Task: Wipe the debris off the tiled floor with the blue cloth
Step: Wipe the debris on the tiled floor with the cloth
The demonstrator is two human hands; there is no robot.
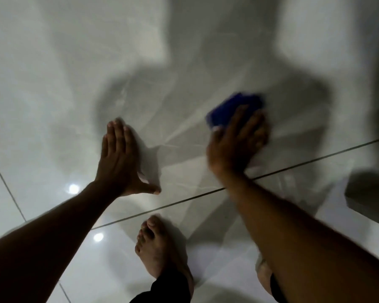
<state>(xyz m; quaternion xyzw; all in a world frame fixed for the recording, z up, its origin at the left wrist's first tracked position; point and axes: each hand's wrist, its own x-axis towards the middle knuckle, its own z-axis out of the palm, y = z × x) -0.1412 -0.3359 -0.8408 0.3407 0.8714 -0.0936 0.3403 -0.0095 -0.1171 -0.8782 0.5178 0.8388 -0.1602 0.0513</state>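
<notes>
- The blue cloth [236, 108] sits on the glossy pale tiled floor [53, 84], up and to the right of centre, bunched into a rough wad (it's motion-blurred, so the edges are mushy).
- The right hand [236, 145] is pressed down on top of the cloth's near end, fingers spread over it and thumb at its left side, so only the far part of the cloth pokes out past the fingertips. It's pinning the cloth to the tile more than clutching it.
- The left hand [120, 160] is well apart from the cloth, off to the left, laid flat and empty on the same tile with fingers together and thumb stuck out to the right.
- A dark grout line [293, 165] runs diagonally just behind both wrists; the right forearm crosses over it.
- Nearer the camera, a bare foot [158, 248] stands on the next tile between the two arms, with a dark trouser hem at the ankle.
- Soft shadows of the person fall across the floor ahead, and a couple of bright light reflections [73, 189] show on the left tiles.
- Any debris is too blurred to pick out.
</notes>
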